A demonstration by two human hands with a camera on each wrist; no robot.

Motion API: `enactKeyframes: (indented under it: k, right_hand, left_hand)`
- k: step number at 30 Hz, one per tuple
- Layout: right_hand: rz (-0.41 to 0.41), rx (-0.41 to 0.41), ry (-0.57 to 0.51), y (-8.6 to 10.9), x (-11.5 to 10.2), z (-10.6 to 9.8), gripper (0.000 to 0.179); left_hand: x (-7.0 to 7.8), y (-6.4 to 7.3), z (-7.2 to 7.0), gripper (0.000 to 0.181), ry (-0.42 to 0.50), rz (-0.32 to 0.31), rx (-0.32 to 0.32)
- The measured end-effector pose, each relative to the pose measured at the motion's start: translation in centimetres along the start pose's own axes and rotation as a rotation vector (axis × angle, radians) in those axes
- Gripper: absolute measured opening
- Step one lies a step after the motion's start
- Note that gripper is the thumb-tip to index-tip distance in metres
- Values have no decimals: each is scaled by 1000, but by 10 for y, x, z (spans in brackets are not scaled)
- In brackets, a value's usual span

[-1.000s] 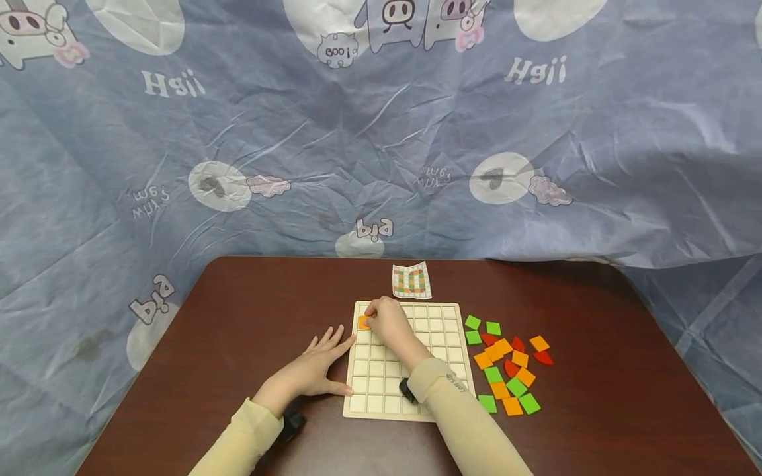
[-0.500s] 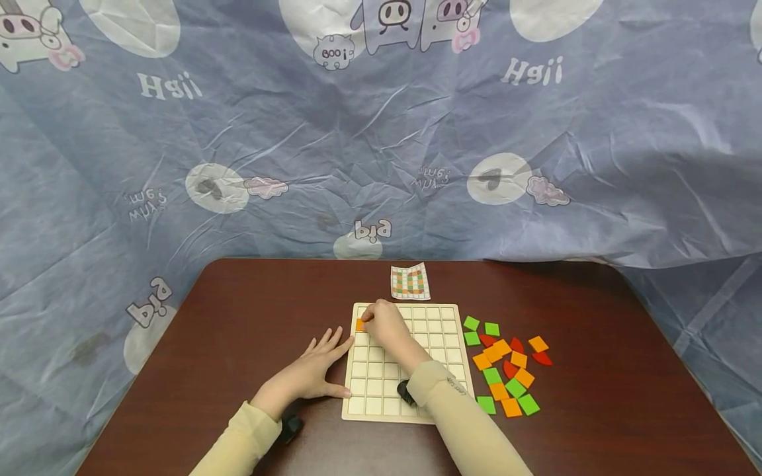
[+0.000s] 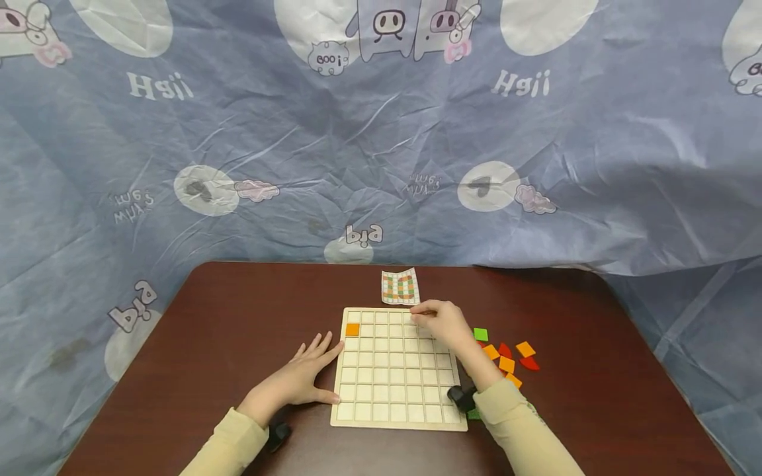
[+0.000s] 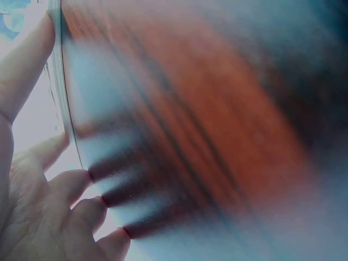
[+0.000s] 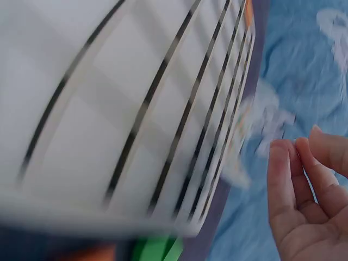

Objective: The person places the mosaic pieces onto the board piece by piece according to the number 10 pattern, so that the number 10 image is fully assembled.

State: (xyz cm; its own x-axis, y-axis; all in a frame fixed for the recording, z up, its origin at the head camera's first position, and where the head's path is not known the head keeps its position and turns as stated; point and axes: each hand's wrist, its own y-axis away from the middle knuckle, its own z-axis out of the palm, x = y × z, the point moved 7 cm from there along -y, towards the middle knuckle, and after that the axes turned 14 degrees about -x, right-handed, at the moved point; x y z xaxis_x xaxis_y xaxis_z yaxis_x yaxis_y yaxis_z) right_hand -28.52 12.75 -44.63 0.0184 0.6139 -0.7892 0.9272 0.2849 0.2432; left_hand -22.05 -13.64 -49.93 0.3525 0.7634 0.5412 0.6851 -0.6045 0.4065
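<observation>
A person's right hand [image 3: 443, 325] hovers over the far right part of a pale wooden grid board [image 3: 381, 377], its fingers gently bent and its thumb close to the fingertips; the right wrist view shows nothing in its grasp. The left hand [image 3: 300, 373] lies spread wide at the board's left edge, thumb and forefinger touching the rim, gripping nothing. One orange tile [image 3: 352, 329] sits in the leftmost column, second row from the far side. Just beyond the board, near the right fingertips, a paper card [image 3: 400, 287] carries a small grid patterned in green, orange and red. To the right of the board, loose pieces are scattered, among them a green square [image 3: 481, 334], an orange square [image 3: 526, 350] and, touching or nearly so, a red wedge [image 3: 529, 363]. The right forearm [image 3: 479, 363] and its pale sleeve [image 3: 526, 423] cut across this group, hiding part of it, while a black wrist device [image 3: 461, 398] covers a bit of the board's near right edge. All rests on a dark reddish-brown table [image 3: 268, 297], with a wrinkled blue-grey cloth [image 3: 321, 139] printed with cartoon pigs hanging behind the far edge.
</observation>
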Motion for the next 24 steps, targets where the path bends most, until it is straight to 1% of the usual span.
enactKeyframes:
  k: [3,6,9,12,18,24]
  right_hand:
    - [10,39,29,8,19,-20,23]
    - [25,71,48,14,39,-34,24]
    - [59,99,86,18,56,-44,24]
    - [86,116,133,21,68,-47,24]
    - [85,142,228,18,76,-49,22]
    - [71,93,246,11,76,-45,24]
  left_hand:
    - [-1,3,-2,102,4,4,7]
    - [0,5,-2,102,10,8,8]
    - [1,4,-2,102,16,16,5]
    - [0,2,-1,101,22,16,-10]
    - [-2,-1,1,101,13,3,-17]
    - [-3,1,-1,101,19,-2,-7]
